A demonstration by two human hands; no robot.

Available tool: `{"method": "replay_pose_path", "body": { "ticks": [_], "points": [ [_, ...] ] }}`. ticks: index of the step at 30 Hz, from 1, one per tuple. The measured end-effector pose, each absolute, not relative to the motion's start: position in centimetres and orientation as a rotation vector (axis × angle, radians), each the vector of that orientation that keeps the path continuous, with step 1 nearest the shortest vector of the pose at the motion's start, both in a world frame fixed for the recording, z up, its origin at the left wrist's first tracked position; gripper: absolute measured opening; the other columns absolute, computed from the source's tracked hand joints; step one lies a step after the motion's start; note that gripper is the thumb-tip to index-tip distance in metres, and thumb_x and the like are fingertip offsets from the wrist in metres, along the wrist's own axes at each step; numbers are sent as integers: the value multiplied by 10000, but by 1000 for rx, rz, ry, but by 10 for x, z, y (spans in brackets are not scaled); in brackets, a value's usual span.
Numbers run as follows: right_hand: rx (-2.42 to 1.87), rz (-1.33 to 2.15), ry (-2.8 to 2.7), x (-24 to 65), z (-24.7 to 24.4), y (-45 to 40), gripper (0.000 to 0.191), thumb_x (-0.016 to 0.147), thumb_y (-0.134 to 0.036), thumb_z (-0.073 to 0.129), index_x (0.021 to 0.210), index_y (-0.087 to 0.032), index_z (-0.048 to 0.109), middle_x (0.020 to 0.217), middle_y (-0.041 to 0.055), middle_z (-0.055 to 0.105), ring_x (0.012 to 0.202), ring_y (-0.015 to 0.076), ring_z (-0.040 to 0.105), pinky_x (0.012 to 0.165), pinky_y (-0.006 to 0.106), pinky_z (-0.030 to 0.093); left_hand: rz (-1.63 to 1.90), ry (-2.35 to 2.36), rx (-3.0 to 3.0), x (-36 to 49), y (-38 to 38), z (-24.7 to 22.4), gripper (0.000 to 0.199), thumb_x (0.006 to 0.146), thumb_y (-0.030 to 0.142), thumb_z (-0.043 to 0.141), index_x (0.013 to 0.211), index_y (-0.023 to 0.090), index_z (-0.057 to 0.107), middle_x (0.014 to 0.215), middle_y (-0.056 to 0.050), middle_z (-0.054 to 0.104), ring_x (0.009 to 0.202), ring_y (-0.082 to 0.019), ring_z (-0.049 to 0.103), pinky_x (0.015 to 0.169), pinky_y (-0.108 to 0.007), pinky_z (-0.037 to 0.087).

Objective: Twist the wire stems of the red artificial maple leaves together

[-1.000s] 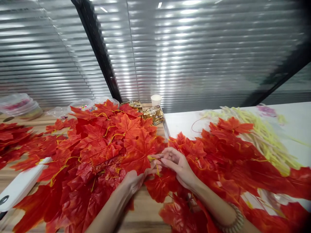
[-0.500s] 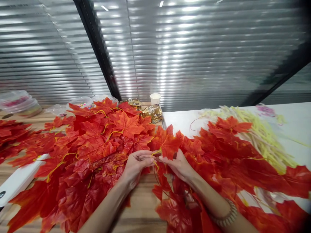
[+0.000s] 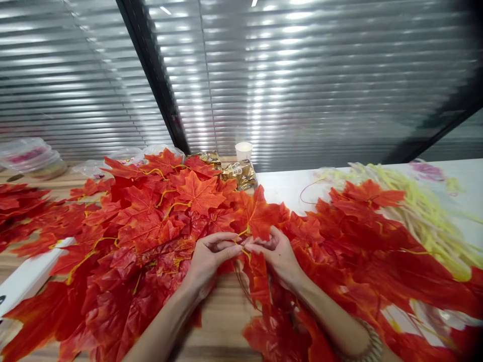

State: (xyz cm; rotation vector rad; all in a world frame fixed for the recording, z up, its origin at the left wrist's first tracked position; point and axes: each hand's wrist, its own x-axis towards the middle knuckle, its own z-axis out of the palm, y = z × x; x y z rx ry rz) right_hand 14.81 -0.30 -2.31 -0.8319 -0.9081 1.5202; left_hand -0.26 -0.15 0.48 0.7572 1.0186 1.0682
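My left grip (image 3: 211,259) is closed in a fine pinch on the yellow stem (image 3: 244,232) of a red leaf (image 3: 256,213), which stands just above and between both grips. My right grip (image 3: 281,254) is curled in close beside the pinch; its fingers hide whether the tips are closed, so I cannot tell. A thin cord (image 3: 238,281) hangs below the grips. I judge that light fingertip pressure on the stem serves best, near its join with the leaf, since the soft blade would crease if squeezed. Both wrists low, tips nearly meeting, give me fine control. The lower leaf (image 3: 260,289) dangling beneath my right grip could snag the cord, as could the leaf pile (image 3: 151,226) left of my left grip, so small, slow finger movements over the worktop (image 3: 222,317) suit this best.
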Motion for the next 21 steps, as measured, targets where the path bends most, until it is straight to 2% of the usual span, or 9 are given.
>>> {"method": "replay_pose_path", "body": {
  "ticks": [4,10,14,21],
  "points": [
    [-812,1432,-931,147,-21,-5,320,654,-218,740,837,-175,481,716,9,639,703,138,623,716,259,493,1063,1011,720,-2,-1,4,238,536,125,794,756,149,707,731,-24,723,624,-93,639,643,-167,492],
    [-848,1420,-891,146,-22,-8,307,663,-247,735,815,-177,477,714,11,616,659,141,608,637,251,494,1041,1010,695,-1,-1,4,233,538,113,791,755,145,712,691,-25,724,632,-95,642,658,-165,490],
    [-881,1351,-903,147,-23,-7,293,663,-250,731,828,-173,501,743,20,601,697,144,596,669,258,494,1039,1016,629,-1,-2,2,252,534,112,793,768,153,709,762,-37,733,669,-106,648,684,-182,490],
    [-958,1269,-1011,148,-18,-6,260,678,-256,711,812,-161,510,761,36,619,704,155,600,669,269,496,944,997,682,1,-3,-3,233,596,121,766,816,165,702,713,-16,723,656,-86,628,680,-171,473]
  ]
}}
